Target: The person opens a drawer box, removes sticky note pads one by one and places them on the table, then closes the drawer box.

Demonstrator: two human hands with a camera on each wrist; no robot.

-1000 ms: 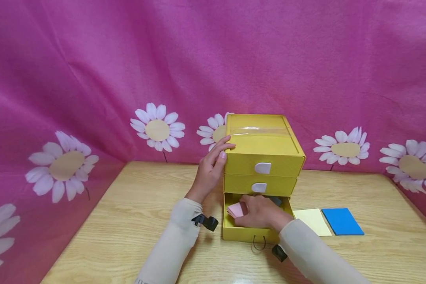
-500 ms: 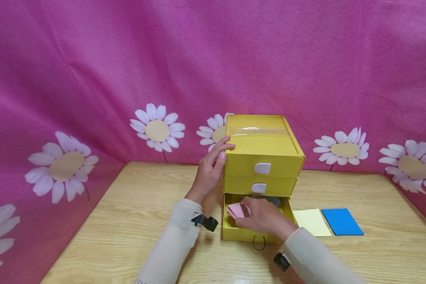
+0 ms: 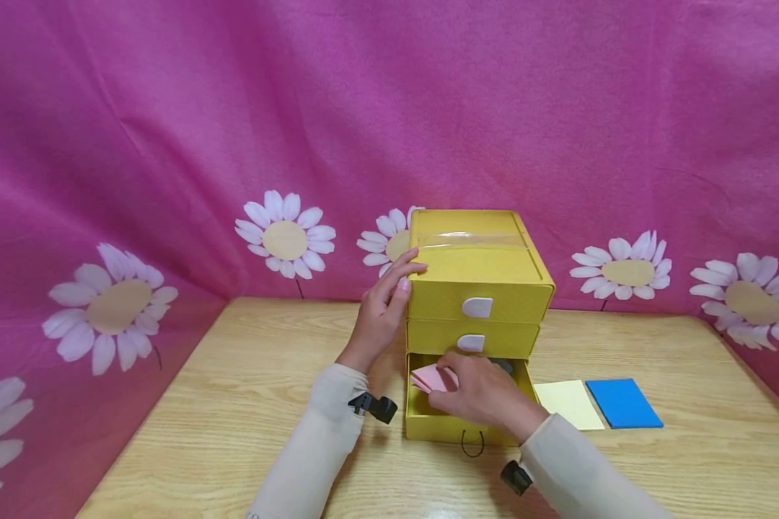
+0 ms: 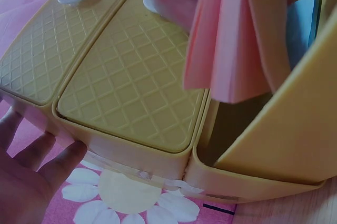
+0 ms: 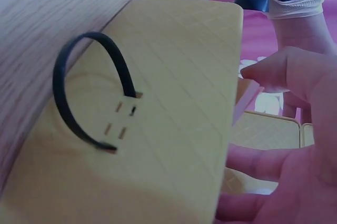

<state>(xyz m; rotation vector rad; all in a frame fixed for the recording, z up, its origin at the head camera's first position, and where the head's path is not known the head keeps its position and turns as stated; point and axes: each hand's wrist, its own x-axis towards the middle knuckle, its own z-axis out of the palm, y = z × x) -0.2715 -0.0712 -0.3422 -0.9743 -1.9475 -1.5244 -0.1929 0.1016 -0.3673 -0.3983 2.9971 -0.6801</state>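
Note:
A yellow drawer unit (image 3: pixel 480 263) stands on the table with its bottom drawer (image 3: pixel 435 427) pulled out. My left hand (image 3: pixel 378 313) rests against the unit's upper left side, fingers extended onto the top edge. Over the drawer, my right hand (image 3: pixel 483 393) pinches a stack of pink sticky notes (image 3: pixel 436 378) between thumb and fingers. In the left wrist view the pink sheets (image 4: pixel 226 50) hang fanned into separate folds above the drawer opening. A dark blue-grey thing (image 4: pixel 301 29) lies farther inside the drawer, partly hidden by the right hand.
Right of the drawer, a pale yellow note pad (image 3: pixel 570 405) and a blue one (image 3: pixel 624 404) lie on the wooden table (image 3: pixel 234 404). The drawer front carries a black loop handle (image 5: pixel 60 84). A pink flowered cloth (image 3: pixel 480 108) hangs behind.
My right hand has drawn slightly up and toward me, with the pink sticky notes raised a little and tilted. My left hand keeps its place on the unit.

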